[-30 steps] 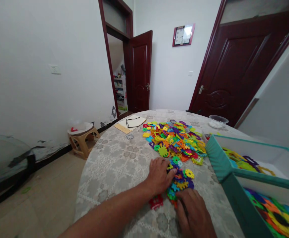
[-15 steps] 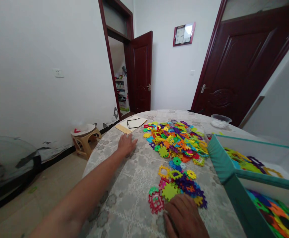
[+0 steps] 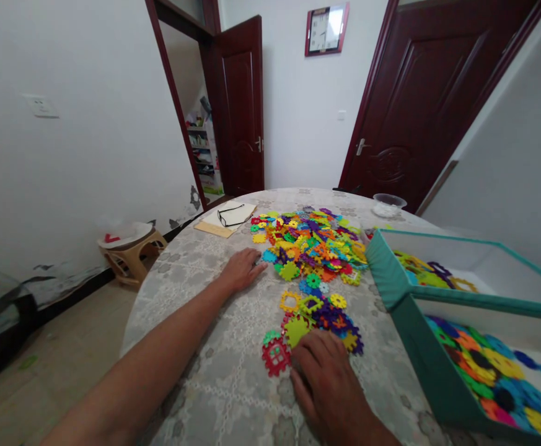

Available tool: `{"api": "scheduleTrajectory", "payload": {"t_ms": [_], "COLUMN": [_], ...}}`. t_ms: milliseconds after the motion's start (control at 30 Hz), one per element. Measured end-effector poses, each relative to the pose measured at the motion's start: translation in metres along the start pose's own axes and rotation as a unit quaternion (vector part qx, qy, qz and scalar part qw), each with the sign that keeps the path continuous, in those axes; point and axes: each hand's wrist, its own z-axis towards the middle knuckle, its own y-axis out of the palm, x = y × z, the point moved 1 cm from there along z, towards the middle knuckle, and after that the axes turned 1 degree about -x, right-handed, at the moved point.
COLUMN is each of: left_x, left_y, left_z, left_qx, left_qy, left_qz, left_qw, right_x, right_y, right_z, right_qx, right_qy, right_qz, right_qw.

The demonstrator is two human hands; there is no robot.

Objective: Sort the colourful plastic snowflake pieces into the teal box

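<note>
Currently the left hand [image 3: 241, 270] lies flat, palm down, on the table [image 3: 196, 297], fingers spread loosely and gripping nothing. Its fingertips [image 3: 261, 266] sit just beside the near-left edge of the big pile of plastic pieces [image 3: 310, 244], closest to a blue piece [image 3: 269, 255]; I can't tell whether they actually touch it.

The right hand [image 3: 328, 387] rests near the table's near edge, palm down, fingers loosely curled and not pinching anything. Its fingertips [image 3: 300, 354] touch the near side of the small cluster of pieces [image 3: 321, 319]: the lime green piece [image 3: 297, 330] lies right at the knuckles, and the red square piece [image 3: 275, 357] is just left of the index finger.

The small cluster is split off from the big pile, with a thin strip of cloth between them. A yellow ring piece [image 3: 290, 301] lies at the cluster's far-left corner.

Edges and room:
- The teal box [image 3: 393, 288] stands on the right, its wall near both the pile and the cluster, so space is tight there. More pieces lie in both compartments.
- Bare cloth stretches left of the pieces, under and around the left forearm, out to the table's rounded left edge.
- On the far left lie a notepad [image 3: 224, 222] and glasses [image 3: 233, 214], well apart from the hands.
- A clear bowl [image 3: 388, 204] sits on the far right, behind the box.
</note>
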Motion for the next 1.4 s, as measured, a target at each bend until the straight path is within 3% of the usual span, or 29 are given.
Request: {"api": "scheduleTrajectory", "payload": {"t_ms": [367,533,667,833,1000,1067,1167,1267,1400], "left_x": [0.084,0.107,0.124,0.151,0.179,0.189,0.199,0.205,0.203], "left_y": [0.001,-0.001,0.001,0.006,0.016,0.020,0.024,0.029,0.036], "left_z": [-0.070,-0.098,-0.124,-0.159,-0.187,-0.193,-0.194,-0.184,-0.166], "left_qx": [0.032,0.030,0.026,0.006,0.020,0.038,0.059,0.085,0.112], "left_qy": [0.050,0.068,0.061,0.033,0.019,0.016,0.009,-0.010,-0.010], "left_qz": [-0.060,-0.083,-0.095,-0.080,-0.058,-0.061,-0.067,-0.078,-0.105], "left_qw": [0.996,0.994,0.993,0.996,0.998,0.997,0.996,0.993,0.988], "right_x": [0.008,0.013,0.030,0.058,0.068,0.069,0.069,0.069,0.069], "right_y": [-0.004,-0.008,-0.017,-0.035,-0.037,-0.031,-0.021,-0.016,-0.019], "right_z": [0.003,0.003,0.002,0.003,-0.003,-0.005,-0.004,0.001,0.004], "right_qx": [-0.004,0.003,0.046,0.111,0.100,0.105,0.159,0.197,0.207], "right_qy": [0.032,0.029,0.039,0.073,0.159,0.193,0.213,0.204,0.205], "right_qz": [-0.035,-0.044,-0.036,-0.036,-0.067,-0.052,0.052,0.145,0.173], "right_qw": [0.999,0.999,0.998,0.991,0.980,0.974,0.963,0.948,0.941]}}
